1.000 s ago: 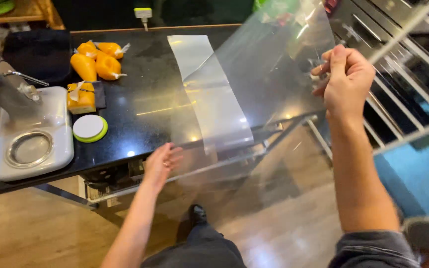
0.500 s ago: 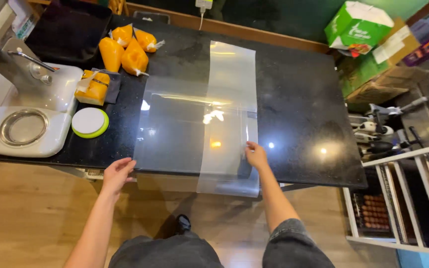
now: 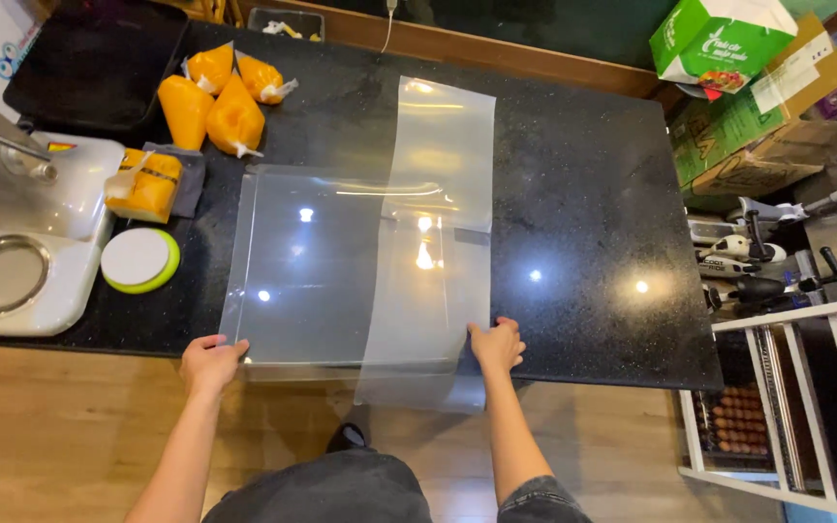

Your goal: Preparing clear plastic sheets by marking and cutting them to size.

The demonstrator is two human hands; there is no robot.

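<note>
Fingers of my left hand [image 3: 210, 360] and right hand [image 3: 497, 345] pressed flat, spread, on the clear plastic sheet's [image 3: 331, 266] near corners, pinning it smooth on the black counter [image 3: 583, 194], across 1 frosted strip [image 3: 438, 223].

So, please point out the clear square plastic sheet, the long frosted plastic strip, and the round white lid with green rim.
Clear square plastic sheet [image 3: 307, 261], head view, its middle.
Long frosted plastic strip [image 3: 443, 145], head view, upper part.
Round white lid with green rim [image 3: 135, 257], head view, white centre.
</note>
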